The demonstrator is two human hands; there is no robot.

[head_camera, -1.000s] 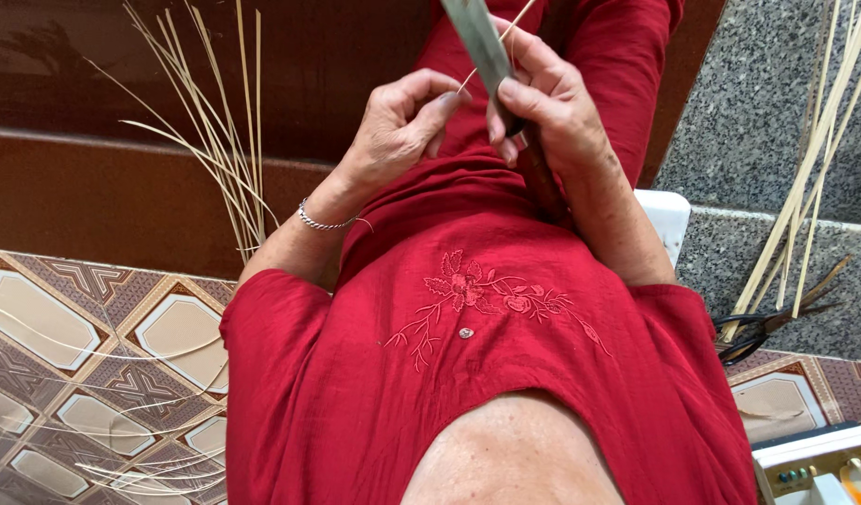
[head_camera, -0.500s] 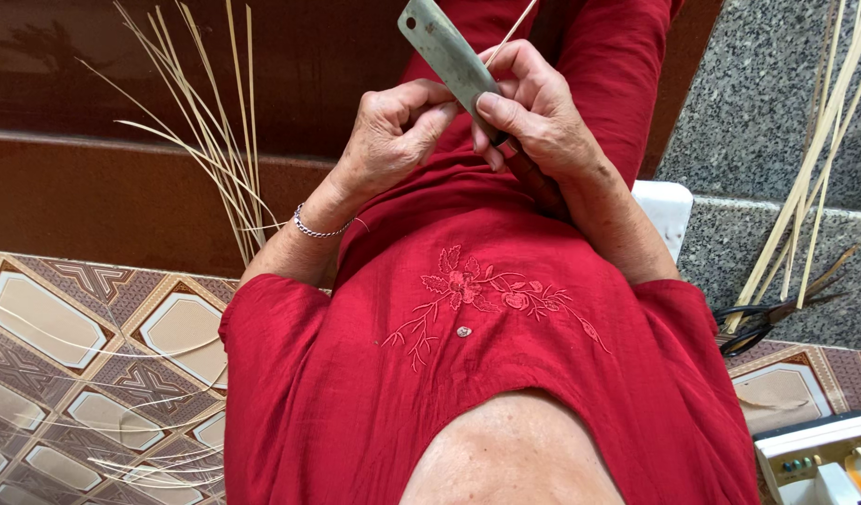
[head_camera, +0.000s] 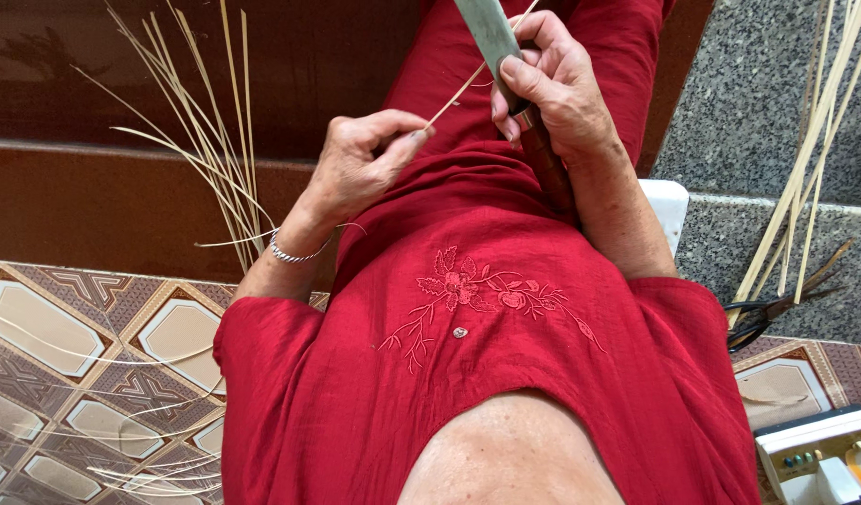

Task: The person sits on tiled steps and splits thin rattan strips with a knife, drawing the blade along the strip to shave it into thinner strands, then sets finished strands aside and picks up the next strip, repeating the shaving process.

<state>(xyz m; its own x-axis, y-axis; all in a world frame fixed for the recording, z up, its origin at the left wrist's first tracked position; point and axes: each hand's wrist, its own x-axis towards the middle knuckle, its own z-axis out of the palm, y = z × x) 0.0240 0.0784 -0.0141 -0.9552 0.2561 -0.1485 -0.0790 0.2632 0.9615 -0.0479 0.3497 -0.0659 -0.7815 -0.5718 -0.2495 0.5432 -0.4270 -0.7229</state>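
My right hand (head_camera: 554, 82) grips a large knife; its grey blade (head_camera: 487, 30) points up out of the frame and its dark handle (head_camera: 546, 161) runs down along my wrist. A thin pale bamboo strip (head_camera: 468, 84) runs from the blade down to my left hand (head_camera: 360, 168), which pinches its lower end between thumb and fingers. That wrist wears a silver bracelet (head_camera: 290, 254). Both hands are above my lap, which is covered by a red embroidered garment (head_camera: 468, 309).
A bundle of thin strips (head_camera: 211, 140) leans on the brown wall at left, and loose strips (head_camera: 150, 458) lie on the patterned tile floor. Thicker strips (head_camera: 814, 140) lean on the granite wall at right above black scissors (head_camera: 776, 313). A white box (head_camera: 818, 454) sits bottom right.
My left hand has drawn down and left, away from the knife, pulling the strip out longer. The blade has shifted slightly right and more upright.
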